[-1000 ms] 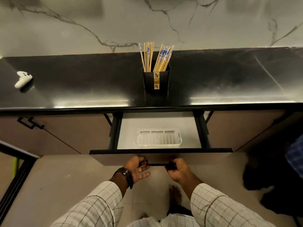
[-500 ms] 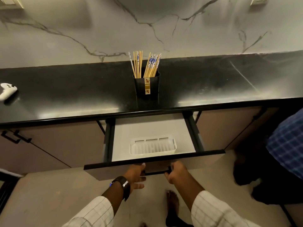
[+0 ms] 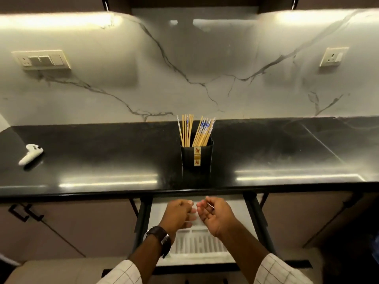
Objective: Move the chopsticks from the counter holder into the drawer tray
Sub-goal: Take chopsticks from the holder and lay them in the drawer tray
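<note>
Several wooden chopsticks, some with blue-patterned tops, stand in a black holder on the black counter. Below the counter edge the drawer is pulled out, and a white slotted tray lies in it. My left hand and my right hand hover side by side over the drawer, above the tray's far end. Their fingers are loosely curled and hold nothing. Both hands are below and in front of the holder.
A white game controller lies on the counter at the far left. Cabinet doors with black handles flank the drawer. The marble wall behind carries a switch panel and a socket.
Both hands have let go of the drawer handle and risen over the open drawer toward the counter. The view has tilted upward, showing more wall.
</note>
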